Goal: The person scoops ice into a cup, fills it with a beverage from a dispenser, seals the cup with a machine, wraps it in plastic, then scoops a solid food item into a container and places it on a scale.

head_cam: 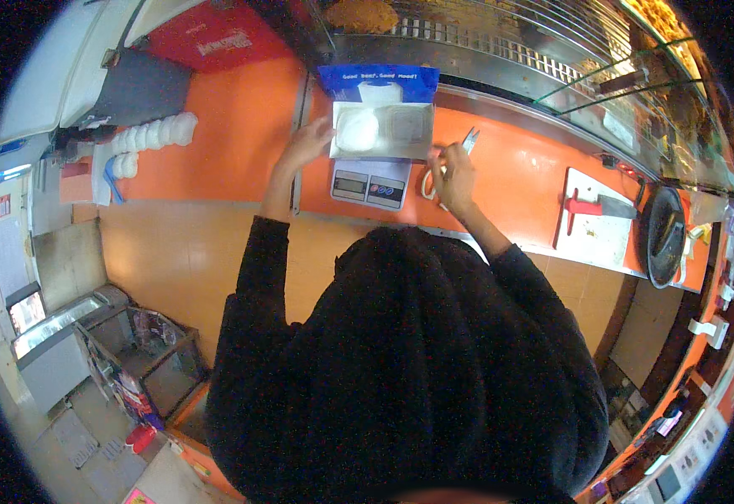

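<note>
An open cardboard food box (427, 151) with a blue printed lid rests over the digital kitchen scale (369, 184). Inside it, a round white item (357, 129) fills the left half, and a pale square shape lies in the right half. My left hand (304, 148) is at the box's left edge, fingers apart. My right hand (454, 173) is near the box's lower right corner, over scissors (469, 140) with pale handles and blades pointing away; whether it grips them is unclear.
Stacked white cups or lids (153, 133) lie on the orange counter (235, 126) at left. To the right are a white cutting board (594, 233), a red-handled knife (600, 206) and a dark round pan or lid (663, 236). A glass-fronted display case (505, 57) runs along the back.
</note>
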`<act>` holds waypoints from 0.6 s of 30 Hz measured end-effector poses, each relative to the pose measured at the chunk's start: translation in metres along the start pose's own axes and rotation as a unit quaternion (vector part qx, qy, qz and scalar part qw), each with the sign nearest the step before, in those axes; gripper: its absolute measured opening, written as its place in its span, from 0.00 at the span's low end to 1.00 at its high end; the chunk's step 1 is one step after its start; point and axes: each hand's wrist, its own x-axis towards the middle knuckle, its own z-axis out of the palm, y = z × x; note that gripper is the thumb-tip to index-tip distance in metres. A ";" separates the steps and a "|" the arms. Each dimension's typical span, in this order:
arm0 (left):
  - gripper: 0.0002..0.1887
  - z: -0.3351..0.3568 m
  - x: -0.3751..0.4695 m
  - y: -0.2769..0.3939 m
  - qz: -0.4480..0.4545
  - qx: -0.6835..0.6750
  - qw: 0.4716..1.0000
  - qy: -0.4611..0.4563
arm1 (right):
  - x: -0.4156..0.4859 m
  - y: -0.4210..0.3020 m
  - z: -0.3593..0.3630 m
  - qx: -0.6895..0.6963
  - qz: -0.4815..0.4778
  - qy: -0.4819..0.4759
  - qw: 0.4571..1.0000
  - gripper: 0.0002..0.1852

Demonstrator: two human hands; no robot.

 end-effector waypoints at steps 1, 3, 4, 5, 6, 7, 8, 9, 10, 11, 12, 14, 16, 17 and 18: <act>0.25 0.000 -0.005 -0.003 -0.020 -0.041 0.999 0.015 | -0.009 -0.001 0.001 -0.044 -0.031 -0.054 0.997 0.18; 0.26 -0.010 -0.015 -0.008 -0.025 -0.060 0.998 0.023 | -0.020 -0.010 0.019 -0.039 -0.224 -0.131 0.965 0.19; 0.26 -0.015 -0.018 -0.008 -0.037 -0.064 0.997 0.025 | -0.023 -0.013 0.031 -0.026 -0.325 -0.151 0.933 0.20; 0.26 -0.021 -0.021 -0.007 -0.050 -0.060 0.997 0.018 | -0.024 -0.014 0.042 -0.055 -0.325 -0.164 0.930 0.20; 0.26 -0.029 -0.026 -0.006 -0.067 -0.052 0.996 0.012 | -0.023 -0.014 0.054 -0.072 -0.334 -0.164 0.925 0.21; 0.26 -0.034 -0.033 -0.003 -0.070 -0.049 0.996 0.012 | -0.023 -0.013 0.063 -0.084 -0.347 -0.142 0.923 0.23; 0.26 -0.038 -0.040 0.001 -0.047 -0.035 0.998 0.027 | -0.023 -0.013 0.071 -0.129 -0.327 -0.224 0.909 0.23; 0.25 -0.044 -0.047 0.006 -0.004 -0.026 0.998 0.048 | -0.024 -0.013 0.077 -0.169 -0.308 -0.283 0.893 0.24; 0.25 -0.048 -0.048 0.015 0.015 -0.014 0.998 0.063 | -0.024 -0.010 0.079 -0.222 -0.276 -0.330 0.875 0.24; 0.24 -0.052 -0.051 0.026 0.017 -0.016 0.997 0.067 | -0.023 -0.009 0.080 -0.241 -0.274 -0.377 0.851 0.25; 0.24 -0.057 -0.057 0.039 -0.008 -0.013 0.998 0.064 | -0.026 -0.009 0.078 -0.210 -0.285 -0.333 0.874 0.25; 0.23 -0.071 -0.053 0.075 0.017 -0.056 0.992 0.111 | -0.027 -0.011 0.073 -0.091 -0.329 -0.184 0.922 0.25; 0.23 -0.076 -0.050 0.119 0.097 -0.151 0.963 0.201 | -0.026 -0.017 0.070 -0.105 -0.301 -0.203 0.926 0.24; 0.23 -0.080 -0.045 0.141 0.151 -0.142 0.946 0.248 | -0.024 -0.020 0.069 -0.094 -0.295 -0.206 0.928 0.24; 0.24 -0.085 -0.036 0.165 0.194 -0.136 0.927 0.291 | -0.023 -0.021 0.068 -0.126 -0.289 -0.253 0.915 0.24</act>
